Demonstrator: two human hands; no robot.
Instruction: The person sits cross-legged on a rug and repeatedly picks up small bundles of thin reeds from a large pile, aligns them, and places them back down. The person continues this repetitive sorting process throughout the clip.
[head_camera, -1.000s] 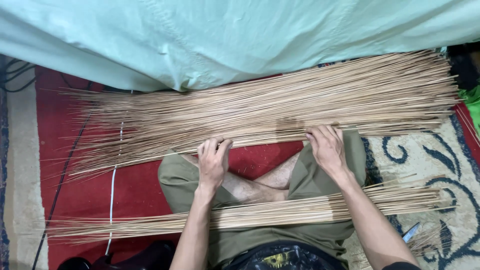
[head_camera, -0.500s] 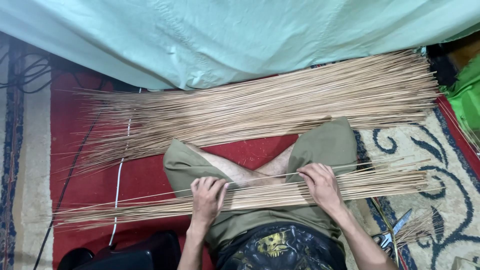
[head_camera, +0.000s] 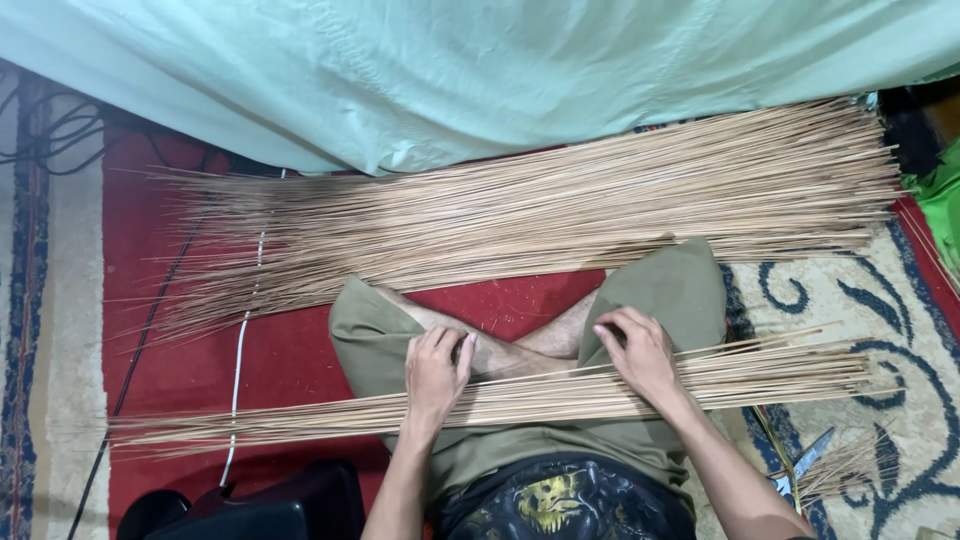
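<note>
- Thin tan sticks lay in a small bunch (head_camera: 300, 420) across the person's lap, on the crossed legs.
- A second ago both hands were up on the big pile (head_camera: 560, 210) by the green cloth (head_camera: 480, 70). Half a second ago they had come back to the lap, and they stayed there.
- The left hand (head_camera: 436, 368) was curled, pressing down on the small bunch.
- The right hand (head_camera: 640, 352) was half open, fingers on the same bunch.
- So the work had moved from the big pile to the small bunch.
- Scissors (head_camera: 800, 462) lay on the rug (head_camera: 880, 300), to the right.
</note>
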